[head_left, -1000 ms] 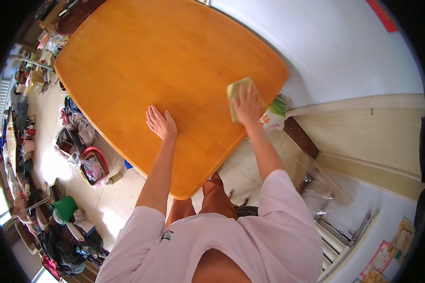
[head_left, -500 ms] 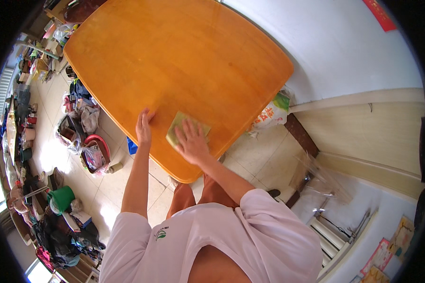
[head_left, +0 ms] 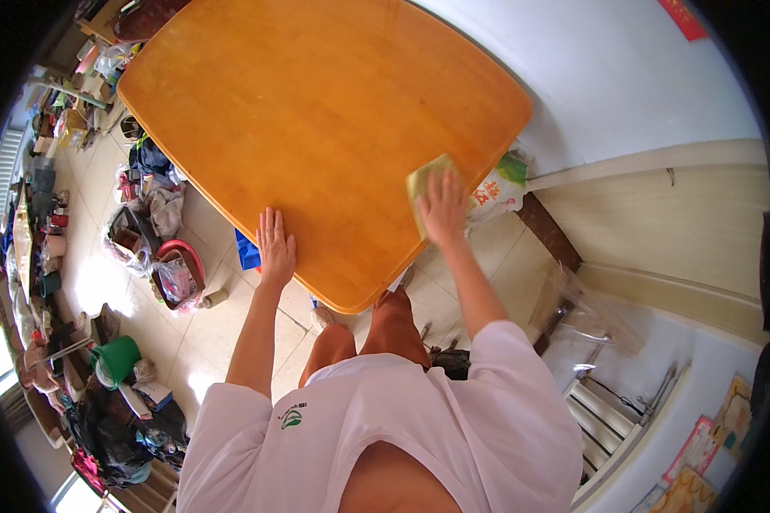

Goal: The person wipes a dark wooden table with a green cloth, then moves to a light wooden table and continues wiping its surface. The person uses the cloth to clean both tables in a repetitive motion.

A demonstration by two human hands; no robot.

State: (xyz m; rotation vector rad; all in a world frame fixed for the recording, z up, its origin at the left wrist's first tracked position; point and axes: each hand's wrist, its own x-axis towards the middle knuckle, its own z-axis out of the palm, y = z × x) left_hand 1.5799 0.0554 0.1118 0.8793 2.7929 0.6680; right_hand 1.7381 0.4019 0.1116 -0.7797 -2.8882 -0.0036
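Note:
A large orange-brown wooden table with rounded corners stands in front of me. My left hand lies flat on its near left edge, fingers pointing away from me and nothing held. At the right edge, my right hand presses on a folded yellowish cloth. Part of that cloth shows beyond the fingers and to their left; the rest is hidden under the palm. This hand is slightly blurred.
Beyond the table's right edge are a printed plastic bag and a white wall. On the tiled floor at left stand a red basin, bags and boxes. Farther left, a green bucket sits among clutter. A radiator is at lower right.
My right hand has carried the cloth to the right and away from me, up to the table's right edge. My left hand has come down flat on the left edge.

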